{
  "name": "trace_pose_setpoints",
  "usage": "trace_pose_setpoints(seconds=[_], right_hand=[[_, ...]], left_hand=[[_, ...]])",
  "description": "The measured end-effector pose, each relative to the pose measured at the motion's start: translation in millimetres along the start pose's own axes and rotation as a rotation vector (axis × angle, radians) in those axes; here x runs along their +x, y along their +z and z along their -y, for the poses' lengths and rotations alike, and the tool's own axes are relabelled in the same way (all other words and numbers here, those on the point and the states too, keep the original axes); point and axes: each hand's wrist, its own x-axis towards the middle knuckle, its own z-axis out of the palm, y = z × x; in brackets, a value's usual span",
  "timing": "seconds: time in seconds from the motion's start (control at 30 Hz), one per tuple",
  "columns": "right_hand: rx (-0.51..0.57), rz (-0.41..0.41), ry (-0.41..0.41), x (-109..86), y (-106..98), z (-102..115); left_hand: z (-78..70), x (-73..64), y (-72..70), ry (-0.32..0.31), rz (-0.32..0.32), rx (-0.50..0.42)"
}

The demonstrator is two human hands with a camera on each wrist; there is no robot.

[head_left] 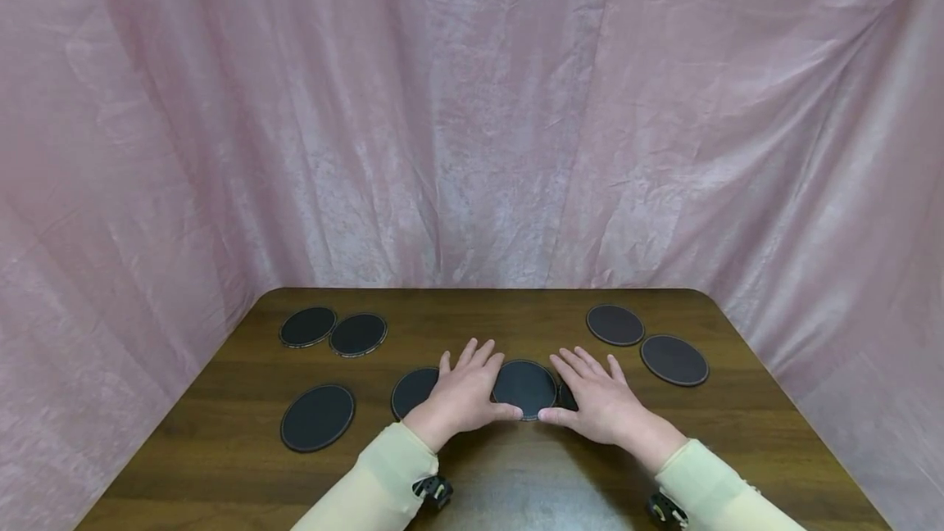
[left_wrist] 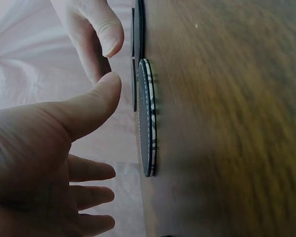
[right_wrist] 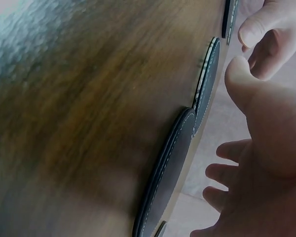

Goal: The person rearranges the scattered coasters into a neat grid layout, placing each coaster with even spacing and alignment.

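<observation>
Black central disc (head_left: 525, 389) lies flat on the bench (head_left: 214, 449) between left hand (head_left: 465, 397) and right hand (head_left: 601, 401), which hover apart and empty, so I judge the step is alignment, and the next move calls for gentle, even contact.

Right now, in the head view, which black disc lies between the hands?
The disc framed by the left hand and right hand; its two neighbours are partly hidden; the other five lie farther out.
</observation>
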Motion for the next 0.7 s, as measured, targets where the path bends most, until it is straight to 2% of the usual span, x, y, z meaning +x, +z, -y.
trace_pose_setpoints(seconds=[0.7], right_hand=[[0.056,0.078,-0.005,10.3,2.1,5.9]], left_hand=[[9.3,2.6,2.0,-0.025,0.079,-0.009]])
